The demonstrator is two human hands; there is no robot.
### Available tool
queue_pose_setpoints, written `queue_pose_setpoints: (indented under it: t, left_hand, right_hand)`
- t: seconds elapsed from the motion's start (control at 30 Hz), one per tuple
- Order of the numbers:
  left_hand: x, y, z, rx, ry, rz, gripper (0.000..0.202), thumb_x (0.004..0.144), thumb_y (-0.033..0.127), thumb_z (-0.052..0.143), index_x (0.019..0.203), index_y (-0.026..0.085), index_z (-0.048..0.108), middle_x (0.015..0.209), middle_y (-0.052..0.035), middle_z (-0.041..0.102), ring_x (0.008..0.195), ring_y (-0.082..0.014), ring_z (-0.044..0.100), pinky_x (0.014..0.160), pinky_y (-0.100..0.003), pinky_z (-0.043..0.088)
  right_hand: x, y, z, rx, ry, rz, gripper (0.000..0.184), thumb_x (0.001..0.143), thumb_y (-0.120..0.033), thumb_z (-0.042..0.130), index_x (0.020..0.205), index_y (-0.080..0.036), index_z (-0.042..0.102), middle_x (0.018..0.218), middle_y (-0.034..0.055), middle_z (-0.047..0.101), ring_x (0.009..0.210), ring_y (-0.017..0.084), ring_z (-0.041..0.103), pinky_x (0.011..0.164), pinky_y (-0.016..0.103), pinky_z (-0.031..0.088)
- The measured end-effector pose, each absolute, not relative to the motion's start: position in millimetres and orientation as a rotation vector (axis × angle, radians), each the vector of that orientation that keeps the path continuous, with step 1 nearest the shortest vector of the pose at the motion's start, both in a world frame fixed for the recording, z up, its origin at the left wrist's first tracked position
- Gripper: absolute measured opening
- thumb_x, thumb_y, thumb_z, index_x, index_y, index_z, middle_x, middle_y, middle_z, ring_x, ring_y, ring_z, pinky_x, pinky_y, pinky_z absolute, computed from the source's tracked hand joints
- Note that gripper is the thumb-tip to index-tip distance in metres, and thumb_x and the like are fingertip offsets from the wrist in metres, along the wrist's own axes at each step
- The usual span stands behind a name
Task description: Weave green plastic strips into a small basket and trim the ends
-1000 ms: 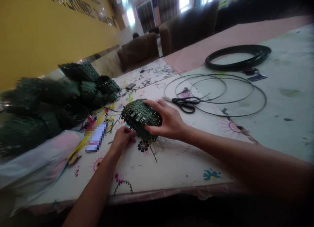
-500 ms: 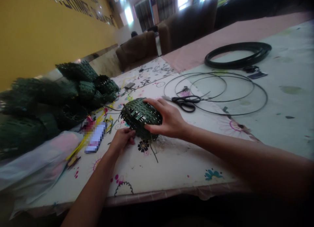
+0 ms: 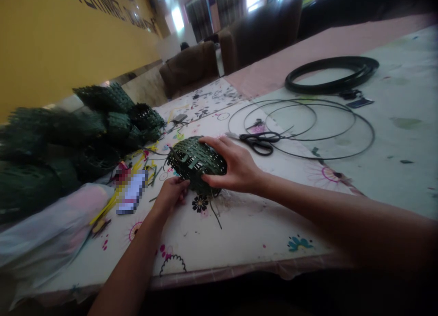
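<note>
A small dark green woven basket (image 3: 192,163) lies tilted on its side on the table, with open gaps in its weave. My right hand (image 3: 234,168) grips it from the right, thumb in front and fingers over the top. At its lower left edge, the curled fingers of my left hand (image 3: 174,190) pinch the basket; the exact fingertip contact is hidden. A thin loose strip (image 3: 216,213) sticks out below the basket toward me. Black-handled scissors (image 3: 262,140) rest just beyond my right hand.
Several green woven baskets (image 3: 102,124) are heaped at the left. Before them lie a plastic bag (image 3: 65,215), yellow strips (image 3: 114,195) and a blurred pale item (image 3: 133,193). Thin wire loops (image 3: 371,133) and a thick black coil (image 3: 331,74) lie at right on the flower-patterned tablecloth (image 3: 239,243).
The basket has turned slightly between my hands, and fewer white gaps show through its weave. Both hands keep nearly the same hold. The view has shifted a little.
</note>
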State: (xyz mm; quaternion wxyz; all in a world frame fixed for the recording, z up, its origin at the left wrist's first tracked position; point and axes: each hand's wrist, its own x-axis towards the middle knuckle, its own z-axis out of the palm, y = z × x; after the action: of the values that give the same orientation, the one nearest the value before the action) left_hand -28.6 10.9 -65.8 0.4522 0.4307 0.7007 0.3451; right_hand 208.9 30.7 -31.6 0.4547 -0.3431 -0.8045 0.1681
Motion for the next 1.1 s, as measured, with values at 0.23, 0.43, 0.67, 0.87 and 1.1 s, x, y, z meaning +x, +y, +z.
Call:
queue_pose_setpoints:
  t: [0.23,0.43,0.67,0.87,1.1]
  left_hand:
    - [-35,12,-65,1.047,1.631,0.849,0.021,0.074,0.03,0.068,0.077,0.017,0.051,0.049,0.0072,0.048,0.033,-0.0042,0.03,0.033,-0.019,0.034]
    - [-25,8,-67,1.093,1.741,0.873,0.019,0.076,0.029,0.064,0.072,0.019,0.048,0.047,0.0078,0.044,0.032,-0.0064,0.032,0.031,-0.02,0.032]
    - [-19,7,-70,1.016,1.793,0.894,0.021,0.079,0.025,0.061,0.066,0.019,0.045,0.046,0.0066,0.043,0.033,-0.0066,0.033,0.035,-0.02,0.032]
    - [-10,8,-70,0.956,1.806,0.947,0.019,0.082,0.021,0.06,0.066,0.017,0.049,0.049,0.0052,0.047,0.035,-0.006,0.036,0.039,-0.02,0.032]
    - [-7,6,-73,0.988,1.792,0.981,0.024,0.082,0.021,0.059,0.06,0.017,0.048,0.044,0.0051,0.044,0.033,-0.0067,0.037,0.037,-0.02,0.027]
  right_hand:
    - [209,31,-31,-0.909,-1.98,0.424,0.075,0.073,-0.046,0.069,0.141,-0.022,0.049,0.115,0.0095,0.062,0.097,0.026,0.059,0.087,0.041,0.048]
    - [206,32,-34,-0.933,-1.966,0.458,0.076,0.076,-0.047,0.071,0.144,-0.025,0.047,0.117,0.0092,0.061,0.101,0.027,0.059,0.091,0.044,0.049]
    - [217,21,-22,-0.683,-1.831,0.216,0.055,0.091,-0.046,0.06,0.14,-0.022,0.047,0.13,0.0142,0.056,0.119,0.028,0.054,0.098,0.048,0.048]
    - [218,-55,5,-0.076,-2.141,-0.013,0.019,0.095,-0.013,0.047,0.105,-0.012,0.063,0.08,0.0061,0.063,0.077,0.019,0.057,0.07,0.034,0.051]
    - [159,-62,-51,-0.733,-2.579,0.325,0.037,0.079,0.0,0.049,0.113,-0.008,0.061,0.123,0.0196,0.059,0.11,0.026,0.054,0.097,0.041,0.047]
